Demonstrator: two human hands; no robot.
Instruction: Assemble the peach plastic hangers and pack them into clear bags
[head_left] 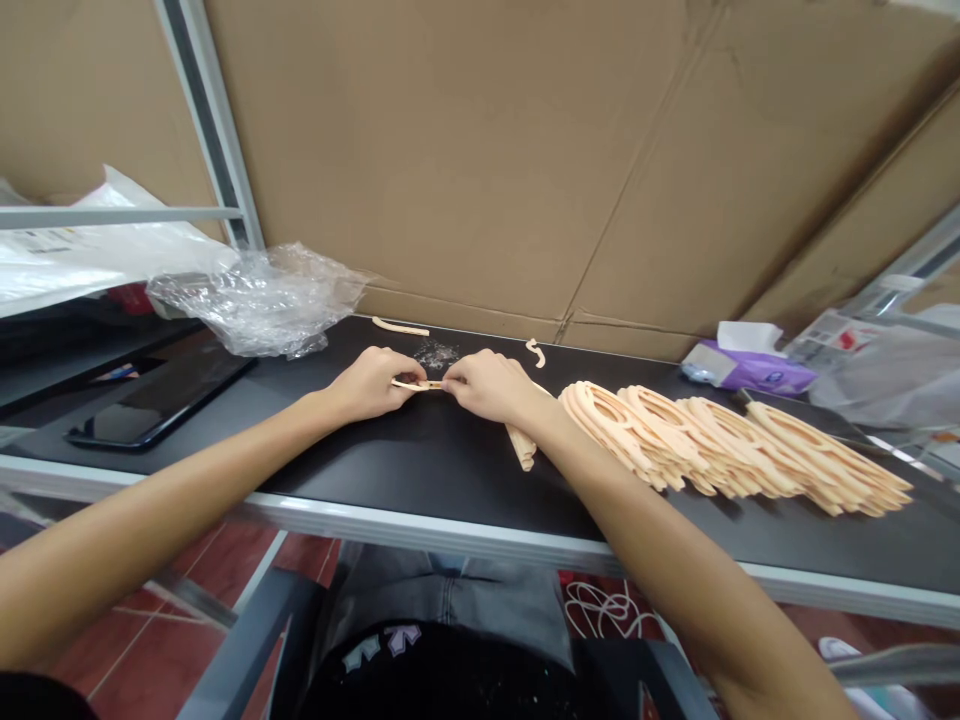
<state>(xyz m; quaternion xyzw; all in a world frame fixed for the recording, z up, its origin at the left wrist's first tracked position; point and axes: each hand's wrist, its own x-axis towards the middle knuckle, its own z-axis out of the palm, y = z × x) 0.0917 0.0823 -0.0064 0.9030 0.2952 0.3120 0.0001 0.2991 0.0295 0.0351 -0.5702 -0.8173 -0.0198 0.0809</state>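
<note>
Pale thin piece [429,385] spanning left hand [377,383] and right hand [489,386], both pinching it, fingers closed; stacked pale cutouts [709,455] lying on black desk [420,465] beside right forearm [637,515].

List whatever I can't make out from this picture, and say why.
- Thin, pale tan strip, head view: partly covered by the left hand and right hand; too small to tell whether it's one piece.
- Pale tan grooved pieces, head view: partly hidden behind the right forearm.
- White plastic packaging, head view: cut off by the left edge.
- Purple tissue pack, head view: print too blurred to read.
</note>
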